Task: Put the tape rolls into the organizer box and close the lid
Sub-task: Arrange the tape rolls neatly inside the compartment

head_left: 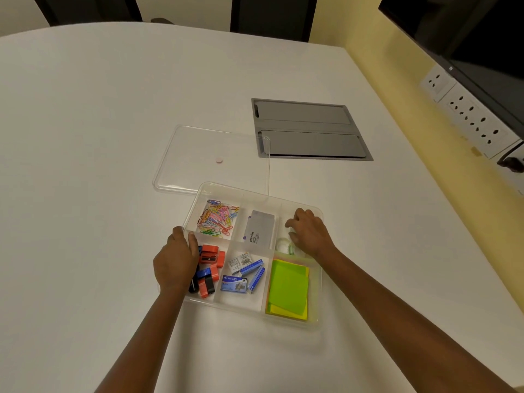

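A clear plastic organizer box with several compartments lies on the white table near me. Its clear lid lies flat on the table just behind it, partly under the box's far edge. Clear tape rolls sit in the back right compartment, mostly hidden under my right hand, whose fingers curl down into that compartment. Whether those fingers grip a roll is hidden. My left hand grips the box's left wall, thumb outside and fingers inside.
Other compartments hold coloured paper clips, a grey card pack, red, blue and black sharpeners, staple boxes and green and yellow sticky notes. A grey cable hatch is set in the table behind. Wall sockets at right.
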